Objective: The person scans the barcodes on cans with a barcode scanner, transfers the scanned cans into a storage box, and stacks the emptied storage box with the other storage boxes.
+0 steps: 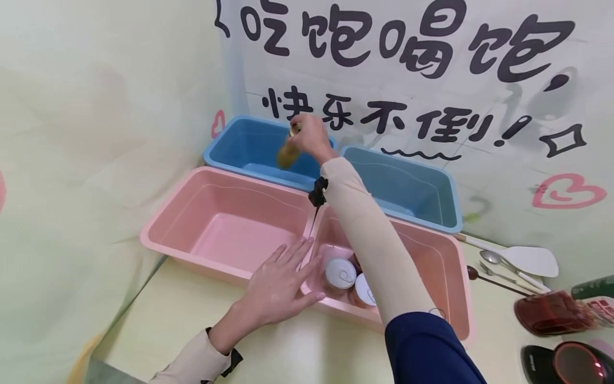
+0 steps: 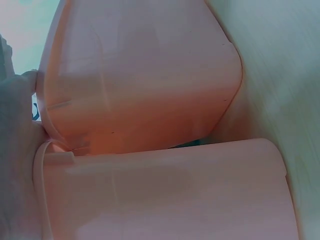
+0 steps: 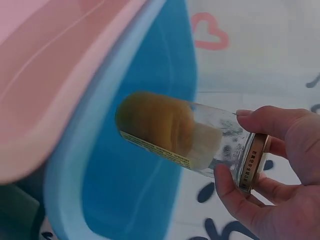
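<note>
My right hand (image 1: 314,140) grips a glass jar (image 3: 165,130) by its gold-lidded end, thumb and fingers around the neck. The jar is tilted with its base lower, and brownish-yellow contents gather at that base. Below it opens the dark blue bin (image 1: 249,146) at the back left. My left hand (image 1: 275,288) rests with straight fingers across the meeting rims of the left pink bin (image 1: 240,240) and the right pink bin (image 1: 446,277). Two white-topped cans (image 1: 340,273) stand inside the right pink bin, partly behind my right forearm.
A lighter blue bin (image 1: 408,186) stands at the back right. To the right lie a white spatula (image 1: 532,260), a spoon (image 1: 490,257) and a fork (image 1: 499,274). A dark red jar (image 1: 551,313) and a black device (image 1: 575,362) sit near the right edge. A lettered wall sheet rises behind.
</note>
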The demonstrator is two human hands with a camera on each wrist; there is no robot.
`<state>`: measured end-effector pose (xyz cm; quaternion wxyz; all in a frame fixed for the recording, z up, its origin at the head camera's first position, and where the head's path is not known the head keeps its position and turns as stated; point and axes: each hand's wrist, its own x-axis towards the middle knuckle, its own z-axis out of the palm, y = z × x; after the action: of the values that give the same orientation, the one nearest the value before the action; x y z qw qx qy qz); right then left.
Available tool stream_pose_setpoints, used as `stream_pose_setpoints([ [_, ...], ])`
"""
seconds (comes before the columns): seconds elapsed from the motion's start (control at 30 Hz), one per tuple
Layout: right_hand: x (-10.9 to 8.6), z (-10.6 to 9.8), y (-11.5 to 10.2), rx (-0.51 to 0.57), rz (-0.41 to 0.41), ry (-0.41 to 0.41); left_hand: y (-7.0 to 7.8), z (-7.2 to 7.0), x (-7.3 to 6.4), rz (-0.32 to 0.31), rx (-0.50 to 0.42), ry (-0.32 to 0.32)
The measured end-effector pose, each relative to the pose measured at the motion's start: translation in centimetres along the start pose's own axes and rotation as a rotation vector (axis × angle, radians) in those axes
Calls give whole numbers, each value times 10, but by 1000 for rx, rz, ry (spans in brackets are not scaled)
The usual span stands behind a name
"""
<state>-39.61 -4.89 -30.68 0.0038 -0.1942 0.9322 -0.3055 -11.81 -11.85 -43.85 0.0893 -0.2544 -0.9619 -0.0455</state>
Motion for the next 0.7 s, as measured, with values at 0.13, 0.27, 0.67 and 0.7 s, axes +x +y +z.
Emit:
stream_pose_setpoints([
  [0.13,5,21,6,-30,-8,-3,0,1,-1,-5,-10,-20],
  [0.27,9,39,9,-13,31,-33,-1,2,-2,-13,-15,-26],
  [0.67,18,75,12,1,73,-77,-6,2,-1,6,3,-21],
  [0.7,18,78,12,3,72,-78,-6,2,-2,7,7,-21],
])
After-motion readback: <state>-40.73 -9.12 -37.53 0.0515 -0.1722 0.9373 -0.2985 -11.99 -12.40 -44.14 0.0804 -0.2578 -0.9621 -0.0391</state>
